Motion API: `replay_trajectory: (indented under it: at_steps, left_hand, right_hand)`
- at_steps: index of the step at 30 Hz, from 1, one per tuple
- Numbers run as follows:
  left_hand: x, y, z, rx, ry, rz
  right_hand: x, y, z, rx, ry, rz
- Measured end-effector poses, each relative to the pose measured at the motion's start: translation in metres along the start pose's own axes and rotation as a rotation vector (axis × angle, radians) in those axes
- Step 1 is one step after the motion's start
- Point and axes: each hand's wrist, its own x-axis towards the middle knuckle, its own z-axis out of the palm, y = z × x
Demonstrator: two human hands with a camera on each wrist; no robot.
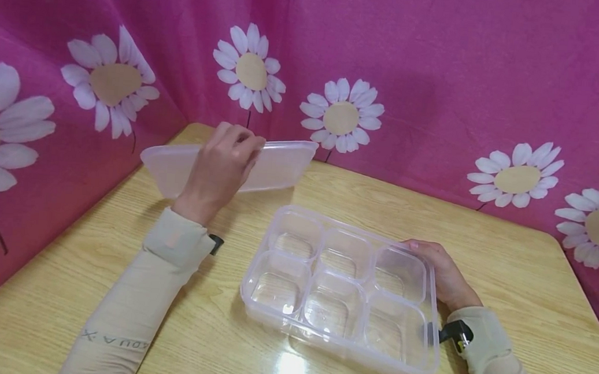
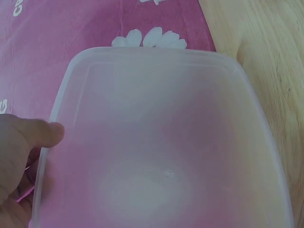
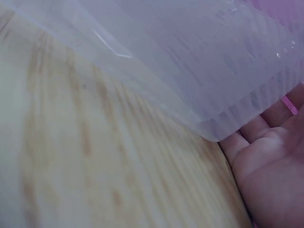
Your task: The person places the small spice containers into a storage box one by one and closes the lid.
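Note:
My left hand (image 1: 224,161) pinches the top edge of a translucent plastic lid (image 1: 280,165), held upright on edge over the back left of the table. In the left wrist view the thumb (image 2: 56,134) lies on the lid's face at its rim, with the other fingers behind it. A clear plastic container (image 1: 338,343), divided into several compartments, sits uncovered on the table with nothing in them. My right hand (image 1: 442,272) holds its far right corner; in the right wrist view the fingers curl round the container's outer wall (image 3: 223,85), fingertips hidden.
A wooden table (image 1: 206,331) lies beneath everything. Pink cloth (image 1: 434,57) printed with white daisies hangs behind and to the left, close to the table's edges. Light glares off the tabletop in front of the container.

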Motion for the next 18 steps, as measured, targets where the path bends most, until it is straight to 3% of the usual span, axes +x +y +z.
replay_trajectory:
  at_steps: [8,13,18]
  left_hand:
    - [-0.001,-0.009,-0.007,0.033,0.079,-0.031]
    - [-0.001,-0.013,-0.014,0.005,0.135,-0.056]
    - [0.003,-0.012,-0.02,-0.016,0.189,-0.065]
  right_hand:
    - [0.0,0.0,0.002,0.011,-0.009,-0.002]
    - [-0.003,-0.007,0.004,0.096,0.004,0.006]
    - [-0.007,-0.031,-0.006,0.012,-0.037,-0.155]
